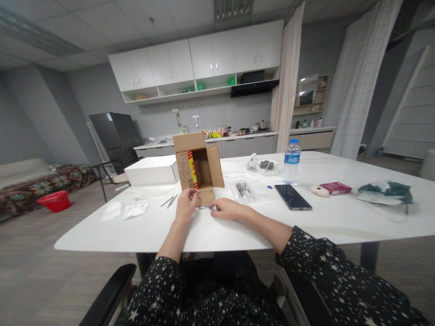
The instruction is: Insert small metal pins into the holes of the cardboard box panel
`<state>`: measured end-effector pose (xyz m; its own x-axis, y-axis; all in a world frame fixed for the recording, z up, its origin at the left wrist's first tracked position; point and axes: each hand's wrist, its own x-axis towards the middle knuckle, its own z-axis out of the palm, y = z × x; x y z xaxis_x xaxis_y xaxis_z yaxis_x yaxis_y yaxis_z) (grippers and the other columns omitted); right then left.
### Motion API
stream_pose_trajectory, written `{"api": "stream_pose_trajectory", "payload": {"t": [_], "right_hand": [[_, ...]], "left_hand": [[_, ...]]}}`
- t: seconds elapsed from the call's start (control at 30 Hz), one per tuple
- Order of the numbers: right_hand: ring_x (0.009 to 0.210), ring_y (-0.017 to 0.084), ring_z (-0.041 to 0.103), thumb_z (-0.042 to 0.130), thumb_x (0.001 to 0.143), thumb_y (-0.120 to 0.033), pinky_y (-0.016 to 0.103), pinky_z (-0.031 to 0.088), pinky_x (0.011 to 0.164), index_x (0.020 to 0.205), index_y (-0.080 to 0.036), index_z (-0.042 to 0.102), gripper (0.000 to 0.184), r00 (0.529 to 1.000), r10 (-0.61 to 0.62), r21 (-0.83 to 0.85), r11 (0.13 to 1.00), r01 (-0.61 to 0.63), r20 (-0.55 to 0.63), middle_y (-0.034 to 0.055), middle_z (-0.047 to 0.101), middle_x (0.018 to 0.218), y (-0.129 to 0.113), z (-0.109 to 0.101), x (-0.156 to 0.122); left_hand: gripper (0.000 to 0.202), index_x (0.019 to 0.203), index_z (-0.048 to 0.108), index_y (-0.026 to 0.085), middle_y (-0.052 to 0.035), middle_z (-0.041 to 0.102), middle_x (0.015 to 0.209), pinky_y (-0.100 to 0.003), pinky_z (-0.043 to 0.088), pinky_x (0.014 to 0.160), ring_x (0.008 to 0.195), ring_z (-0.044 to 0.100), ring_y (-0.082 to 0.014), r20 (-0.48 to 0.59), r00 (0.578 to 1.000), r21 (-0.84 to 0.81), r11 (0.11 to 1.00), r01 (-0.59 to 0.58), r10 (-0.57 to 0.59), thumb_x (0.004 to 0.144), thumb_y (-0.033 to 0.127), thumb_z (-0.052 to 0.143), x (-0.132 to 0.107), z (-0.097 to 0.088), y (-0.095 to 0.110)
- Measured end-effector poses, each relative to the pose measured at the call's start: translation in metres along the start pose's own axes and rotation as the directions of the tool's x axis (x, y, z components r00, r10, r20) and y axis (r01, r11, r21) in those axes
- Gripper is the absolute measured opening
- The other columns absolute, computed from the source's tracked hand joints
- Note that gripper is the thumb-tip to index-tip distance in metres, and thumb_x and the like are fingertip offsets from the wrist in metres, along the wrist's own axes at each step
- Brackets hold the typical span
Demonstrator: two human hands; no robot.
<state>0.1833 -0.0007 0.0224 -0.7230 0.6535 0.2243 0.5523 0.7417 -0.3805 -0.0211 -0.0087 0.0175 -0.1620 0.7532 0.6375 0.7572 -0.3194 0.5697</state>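
Note:
An open cardboard box (214,197) stands before me on the white table, its flaps spread and small dots, perhaps holes or studs, across the left side and lower flap. My left hand (186,204) is at the lower flap's left edge, fingers pinched together; whatever they hold is too small to name. Close by, my right hand (227,209) rests low over the table with curled fingers at small dark strips (204,207) by the flap's front edge. Thin dark rods (169,201) lie left of my left hand. Behind my right hand is a clear plastic bag (243,192) of small dark pieces.
A white box (152,170) stands at back left, with white tissues (135,210) nearer me. To the right are a phone (292,197), a water bottle (292,163), a white corded device (267,166), a dark red pack (335,188) and a green-and-white packet (387,192).

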Motion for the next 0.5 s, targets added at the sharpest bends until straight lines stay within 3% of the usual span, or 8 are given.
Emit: {"api": "stream_pose_trajectory", "payload": {"t": [0.5], "right_hand": [[0.072, 0.016, 0.058, 0.057, 0.083, -0.03, 0.024, 0.036, 0.062, 0.113, -0.015, 0.066, 0.035, 1.0, 0.001, -0.001, 1.0, -0.001, -0.001, 0.0068, 0.068, 0.086, -0.0012, -0.0004, -0.0007]], "left_hand": [[0.018, 0.09, 0.063, 0.018, -0.0045, 0.065, 0.085, -0.032, 0.045, 0.073, 0.073, 0.057, -0.017, 0.015, 1.0, -0.006, 1.0, -0.005, 0.005, 0.082, 0.027, 0.048, -0.0004, 0.0003, 0.0]]}}
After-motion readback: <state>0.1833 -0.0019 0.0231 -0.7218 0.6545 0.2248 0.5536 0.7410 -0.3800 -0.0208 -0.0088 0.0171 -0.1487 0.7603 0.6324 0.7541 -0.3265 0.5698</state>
